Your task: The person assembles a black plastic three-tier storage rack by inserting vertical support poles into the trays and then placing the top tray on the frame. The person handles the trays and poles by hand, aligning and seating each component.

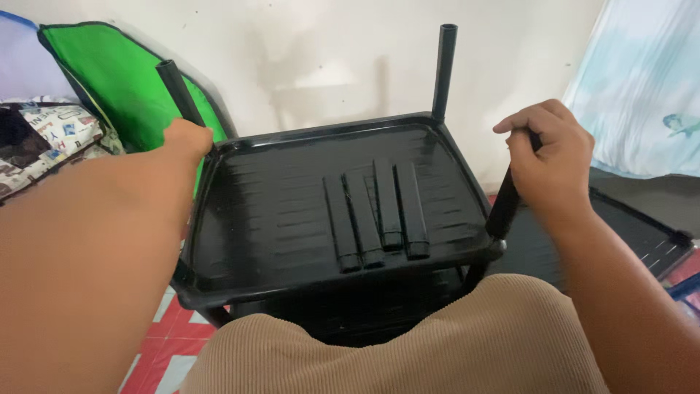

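A black plastic shelf tray (277,219) sits in front of me, with black tube posts standing at its corners. My left hand (188,138) grips the far-left post (175,84) where it meets the tray corner. My right hand (547,157) is closed around the near-right post (502,208). A third post (443,69) stands upright at the far-right corner, untouched. Several short black tubes (379,211) lie side by side on the tray's ribbed surface.
A second black tray (642,233) lies on the floor at the right. A green panel (117,80) leans on the white wall at the left, beside patterned bedding (51,138). A light blue curtain (649,87) hangs at the right. Red and white floor mat (164,335) below.
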